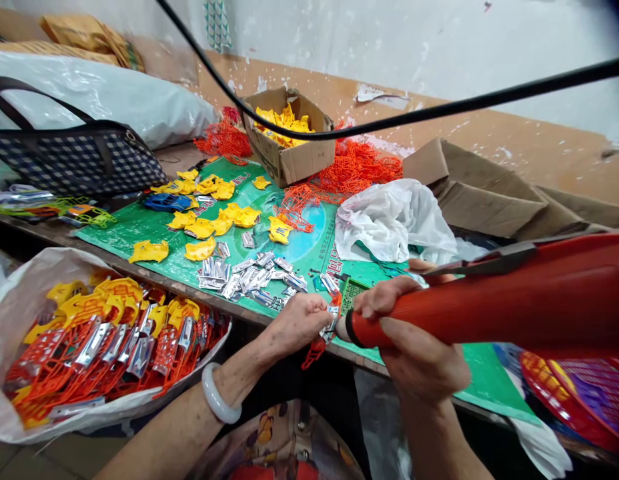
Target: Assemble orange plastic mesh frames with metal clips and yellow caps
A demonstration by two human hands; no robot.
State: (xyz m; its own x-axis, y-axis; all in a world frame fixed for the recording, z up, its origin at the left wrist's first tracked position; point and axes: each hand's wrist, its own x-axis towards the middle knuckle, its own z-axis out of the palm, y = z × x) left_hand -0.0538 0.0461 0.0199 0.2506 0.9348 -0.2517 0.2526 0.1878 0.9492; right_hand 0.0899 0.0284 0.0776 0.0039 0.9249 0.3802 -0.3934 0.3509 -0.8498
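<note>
My right hand (pixel 414 347) is wrapped round the handle of a big red tool (pixel 514 300) whose tip points left. My left hand (pixel 302 320), with a pale bangle (pixel 217 397) on its wrist, pinches a small part of silver metal and orange plastic (pixel 327 327) against that tip, at the near edge of the green mat (pixel 309 250). Just beyond my left hand lie several loose silver metal pieces (pixel 249 275). Yellow plastic pieces (pixel 204 227) are scattered farther back on the mat.
A white bag of assembled orange, yellow and silver parts (pixel 109 337) sits at lower left. A cardboard box of yellow pieces (pixel 289 137), heaps of orange plastic frames (pixel 349 170), a crumpled white plastic bag (pixel 389 223), flattened cardboard (pixel 489 193) and a checked handbag (pixel 74 160) surround the mat. A black cable (pixel 389 120) hangs overhead.
</note>
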